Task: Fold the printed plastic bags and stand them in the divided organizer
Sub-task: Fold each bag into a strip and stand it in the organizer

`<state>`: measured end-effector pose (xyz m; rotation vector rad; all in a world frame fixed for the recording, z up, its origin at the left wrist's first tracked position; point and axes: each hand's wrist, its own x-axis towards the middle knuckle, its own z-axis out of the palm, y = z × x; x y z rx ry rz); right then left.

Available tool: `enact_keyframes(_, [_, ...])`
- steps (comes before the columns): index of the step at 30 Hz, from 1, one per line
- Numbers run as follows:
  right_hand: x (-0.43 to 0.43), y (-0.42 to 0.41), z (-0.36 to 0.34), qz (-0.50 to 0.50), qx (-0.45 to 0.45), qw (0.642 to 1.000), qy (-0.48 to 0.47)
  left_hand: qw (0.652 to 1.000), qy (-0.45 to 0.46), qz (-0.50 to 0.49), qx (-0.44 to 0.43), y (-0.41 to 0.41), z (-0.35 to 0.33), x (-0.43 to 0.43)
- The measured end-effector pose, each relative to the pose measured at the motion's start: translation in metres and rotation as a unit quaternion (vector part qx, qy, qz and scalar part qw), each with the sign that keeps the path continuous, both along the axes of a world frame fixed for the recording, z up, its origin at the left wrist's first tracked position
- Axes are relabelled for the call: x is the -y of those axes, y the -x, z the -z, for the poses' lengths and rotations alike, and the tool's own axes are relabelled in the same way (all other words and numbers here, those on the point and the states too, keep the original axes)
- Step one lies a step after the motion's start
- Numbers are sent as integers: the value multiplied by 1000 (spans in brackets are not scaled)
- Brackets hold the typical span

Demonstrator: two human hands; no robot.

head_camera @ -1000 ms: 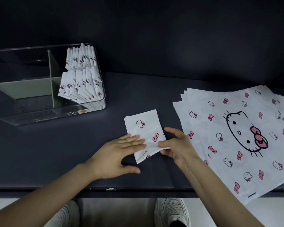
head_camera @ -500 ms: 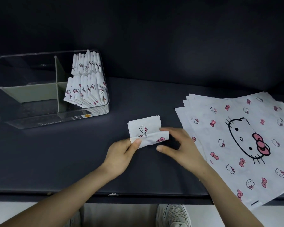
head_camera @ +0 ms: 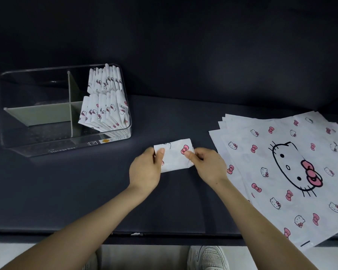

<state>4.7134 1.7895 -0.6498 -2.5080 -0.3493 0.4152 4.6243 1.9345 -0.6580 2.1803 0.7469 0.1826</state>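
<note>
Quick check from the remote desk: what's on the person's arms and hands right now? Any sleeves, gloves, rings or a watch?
Nothing is worn. The left hand and right hand are bare, with no gloves or rings showing, and both forearms are uncovered down to the frame edge, with no sleeve, watch or wristband in view. Fingernails look short and unpainted.

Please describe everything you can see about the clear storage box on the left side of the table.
The storage box is a clear, glossy plastic rectangle with rounded corners, open on top, resting on the dark table at the left. Pale dividers cross inside, making four compartments. The two right compartments hold folded printed bags standing on edge, leaning left; the two left ones look empty. Its front wall bears a small label reading "Storage box". Neither hand touches it.
</note>
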Motion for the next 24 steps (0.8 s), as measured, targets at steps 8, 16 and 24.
enact_keyframes(8, [-5,0,2,39,-17,999,18,974,-227,5,-9,-5,6,-6])
enact_keyframes(16, [-9,0,-3,33,-10,999,40,895,-359,263,35,0,24,4])
enact_keyframes(24, [-3,16,4,67,81,994,-8,902,-352,249,-13,2,33,9])
